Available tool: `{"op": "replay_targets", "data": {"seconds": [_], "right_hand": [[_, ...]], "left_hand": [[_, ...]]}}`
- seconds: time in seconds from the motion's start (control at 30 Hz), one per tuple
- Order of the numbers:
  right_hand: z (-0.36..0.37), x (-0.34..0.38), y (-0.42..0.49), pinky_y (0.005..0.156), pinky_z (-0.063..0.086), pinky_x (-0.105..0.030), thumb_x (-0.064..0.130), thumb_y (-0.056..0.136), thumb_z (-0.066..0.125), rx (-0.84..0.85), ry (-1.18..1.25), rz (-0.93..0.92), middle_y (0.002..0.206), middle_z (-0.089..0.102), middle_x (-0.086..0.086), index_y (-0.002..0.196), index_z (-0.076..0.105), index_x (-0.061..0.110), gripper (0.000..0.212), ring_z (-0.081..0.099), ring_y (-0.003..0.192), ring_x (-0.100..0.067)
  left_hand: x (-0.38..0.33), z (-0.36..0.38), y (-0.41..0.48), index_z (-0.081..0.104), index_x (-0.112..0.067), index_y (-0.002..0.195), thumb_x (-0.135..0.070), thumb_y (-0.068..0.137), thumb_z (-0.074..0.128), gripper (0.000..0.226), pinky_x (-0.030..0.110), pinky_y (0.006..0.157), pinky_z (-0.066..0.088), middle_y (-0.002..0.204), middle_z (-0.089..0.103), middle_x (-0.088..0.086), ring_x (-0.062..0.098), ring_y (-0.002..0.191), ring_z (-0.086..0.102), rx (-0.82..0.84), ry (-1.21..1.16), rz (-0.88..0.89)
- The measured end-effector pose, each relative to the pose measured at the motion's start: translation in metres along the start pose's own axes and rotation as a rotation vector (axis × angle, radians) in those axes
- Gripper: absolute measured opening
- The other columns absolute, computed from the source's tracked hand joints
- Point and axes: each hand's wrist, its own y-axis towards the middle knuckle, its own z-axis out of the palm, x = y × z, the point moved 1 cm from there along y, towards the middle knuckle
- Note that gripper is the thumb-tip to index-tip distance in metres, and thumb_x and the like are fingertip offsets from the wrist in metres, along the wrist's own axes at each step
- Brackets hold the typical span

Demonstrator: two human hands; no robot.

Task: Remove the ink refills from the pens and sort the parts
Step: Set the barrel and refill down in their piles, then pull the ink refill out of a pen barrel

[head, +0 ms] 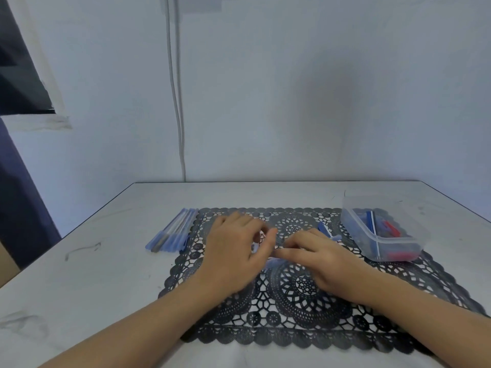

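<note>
Both hands meet over the middle of the black lace mat [292,309]. My left hand [233,251] and my right hand [318,253] pinch a pale blue pen [269,262] between them; most of it is hidden under the fingers and blurred. A row of several blue and clear pens [172,232] lies at the mat's left edge. Small blue parts [328,231] lie just beyond my right hand.
A clear plastic box [382,227] with blue and red pen parts stands at the mat's far right corner. The white table [93,274] ends at a wall behind. A cable [178,102] hangs down the wall.
</note>
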Motion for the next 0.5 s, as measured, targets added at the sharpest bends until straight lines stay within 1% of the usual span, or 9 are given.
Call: {"op": "replay_targets", "data": {"seconds": [0.07, 0.13, 0.17, 0.2, 0.23, 0.27, 0.33, 0.43, 0.5], "right_hand": [[0.0, 0.001, 0.001, 0.075, 0.05, -0.034, -0.005, 0.08, 0.043, -0.061, 0.048, -0.009, 0.102, 0.058, -0.003, 0.115, 0.049, 0.018, 0.043, 0.055, 0.087, -0.02], [-0.002, 0.006, 0.004, 0.074, 0.049, -0.032, 0.003, 0.088, 0.047, -0.134, 0.052, -0.034, 0.099, 0.059, -0.003, 0.101, 0.049, 0.016, 0.019, 0.055, 0.085, -0.017], [-0.003, 0.008, 0.005, 0.074, 0.048, -0.03, 0.008, 0.092, 0.046, -0.165, 0.038, -0.057, 0.096, 0.061, -0.003, 0.095, 0.049, 0.016, 0.009, 0.056, 0.083, -0.017], [-0.004, 0.01, 0.005, 0.073, 0.047, -0.028, 0.011, 0.096, 0.043, -0.207, 0.023, -0.079, 0.093, 0.062, -0.005, 0.09, 0.048, 0.015, 0.008, 0.056, 0.079, -0.017], [-0.004, 0.012, 0.005, 0.071, 0.047, -0.027, 0.013, 0.098, 0.04, -0.25, 0.013, -0.093, 0.09, 0.063, -0.007, 0.086, 0.047, 0.013, 0.014, 0.056, 0.076, -0.018], [-0.004, 0.012, 0.005, 0.07, 0.046, -0.027, 0.012, 0.097, 0.04, -0.283, 0.009, -0.097, 0.089, 0.064, -0.007, 0.081, 0.048, 0.011, 0.018, 0.056, 0.073, -0.019], [-0.006, 0.01, 0.004, 0.068, 0.045, -0.025, 0.007, 0.092, 0.047, -0.33, -0.002, -0.088, 0.088, 0.063, -0.007, 0.073, 0.05, 0.009, 0.019, 0.054, 0.069, -0.019], [-0.005, 0.008, 0.003, 0.066, 0.045, -0.025, 0.007, 0.085, 0.055, -0.354, -0.029, -0.072, 0.086, 0.062, -0.004, 0.075, 0.048, 0.013, 0.014, 0.051, 0.068, -0.017], [-0.005, 0.006, 0.003, 0.066, 0.045, -0.025, 0.011, 0.086, 0.059, -0.367, -0.032, -0.052, 0.085, 0.061, -0.002, 0.077, 0.047, 0.016, 0.015, 0.051, 0.069, -0.015]], "left_hand": [[-0.004, 0.0, -0.002, 0.068, -0.025, 0.084, -0.045, 0.092, 0.042, 0.034, 0.027, 0.072, 0.04, 0.073, 0.061, -0.016, 0.002, 0.072, 0.05, 0.042, -0.067, 0.062], [-0.005, 0.002, -0.004, 0.07, -0.023, 0.088, -0.043, 0.093, 0.044, 0.033, 0.029, 0.073, 0.044, 0.076, 0.063, -0.015, 0.002, 0.075, 0.052, 0.098, -0.148, 0.119], [-0.006, 0.003, -0.006, 0.07, -0.021, 0.09, -0.041, 0.094, 0.044, 0.034, 0.03, 0.073, 0.046, 0.078, 0.065, -0.013, 0.003, 0.077, 0.054, 0.115, -0.18, 0.143], [-0.006, 0.003, -0.006, 0.071, -0.019, 0.093, -0.04, 0.095, 0.044, 0.034, 0.031, 0.073, 0.046, 0.08, 0.066, -0.012, 0.004, 0.078, 0.055, 0.119, -0.203, 0.165], [-0.007, 0.003, -0.007, 0.07, -0.018, 0.094, -0.04, 0.095, 0.044, 0.034, 0.032, 0.072, 0.047, 0.082, 0.066, -0.011, 0.005, 0.079, 0.055, 0.117, -0.22, 0.183], [-0.008, 0.003, -0.007, 0.07, -0.017, 0.095, -0.039, 0.096, 0.044, 0.034, 0.032, 0.071, 0.047, 0.083, 0.066, -0.011, 0.005, 0.079, 0.055, 0.111, -0.233, 0.198], [-0.008, 0.003, -0.007, 0.07, -0.015, 0.092, -0.037, 0.095, 0.048, 0.032, 0.029, 0.07, 0.047, 0.081, 0.065, -0.01, 0.005, 0.078, 0.055, 0.107, -0.238, 0.234], [-0.008, 0.006, -0.008, 0.07, -0.015, 0.091, -0.03, 0.09, 0.056, 0.021, 0.022, 0.069, 0.045, 0.077, 0.064, -0.009, 0.004, 0.074, 0.053, 0.096, -0.177, 0.297], [-0.005, 0.009, -0.007, 0.069, -0.015, 0.093, -0.029, 0.091, 0.054, 0.02, 0.021, 0.07, 0.042, 0.079, 0.064, -0.009, 0.004, 0.075, 0.053, 0.093, -0.122, 0.319]]}}
